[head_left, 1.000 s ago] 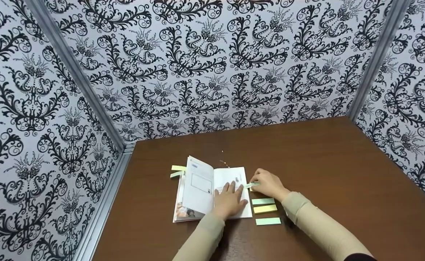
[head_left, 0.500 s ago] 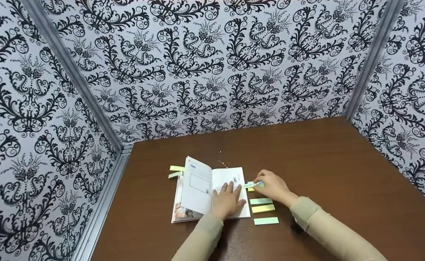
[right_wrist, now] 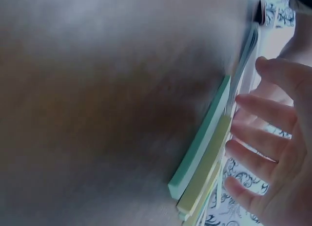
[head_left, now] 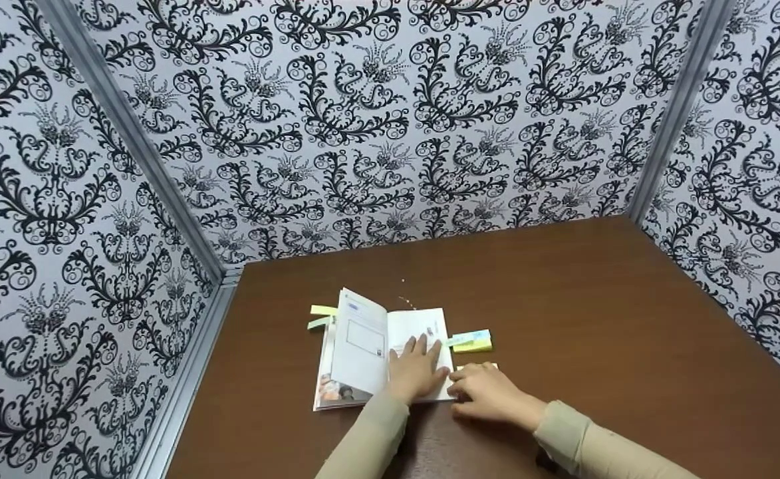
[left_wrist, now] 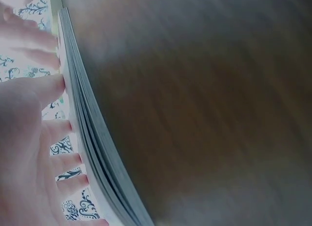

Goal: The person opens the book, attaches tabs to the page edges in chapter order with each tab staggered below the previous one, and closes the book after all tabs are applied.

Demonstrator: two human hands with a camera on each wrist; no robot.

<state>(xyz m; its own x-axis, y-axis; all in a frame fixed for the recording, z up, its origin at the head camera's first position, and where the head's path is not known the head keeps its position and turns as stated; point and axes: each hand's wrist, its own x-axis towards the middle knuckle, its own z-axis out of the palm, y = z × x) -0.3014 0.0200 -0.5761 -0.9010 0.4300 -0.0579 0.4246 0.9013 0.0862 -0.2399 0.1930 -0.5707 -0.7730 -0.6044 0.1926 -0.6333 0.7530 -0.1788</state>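
A small open booklet (head_left: 362, 346) lies on the brown table (head_left: 596, 313). My left hand (head_left: 420, 366) presses flat on its right page, fingers straight; the left wrist view shows those fingers (left_wrist: 34, 133) against the page stack (left_wrist: 90, 133). A pale green sticky tab (head_left: 468, 337) juts from the page's right edge, over a yellow pad (head_left: 475, 346). My right hand (head_left: 481, 389) hovers over the note pads just right of the booklet and hides them. The right wrist view shows its spread fingers (right_wrist: 265, 150) beside the green and yellow pads (right_wrist: 204, 155), holding nothing.
Two tabs, yellow (head_left: 324, 310) and green (head_left: 318, 322), stick out of the booklet's left edge. Patterned black-and-white walls (head_left: 390, 133) close the table in at the back and both sides.
My right hand let go of the green tab at the page edge and drew back toward me, over the pads beside the booklet. The left hand stayed in place.
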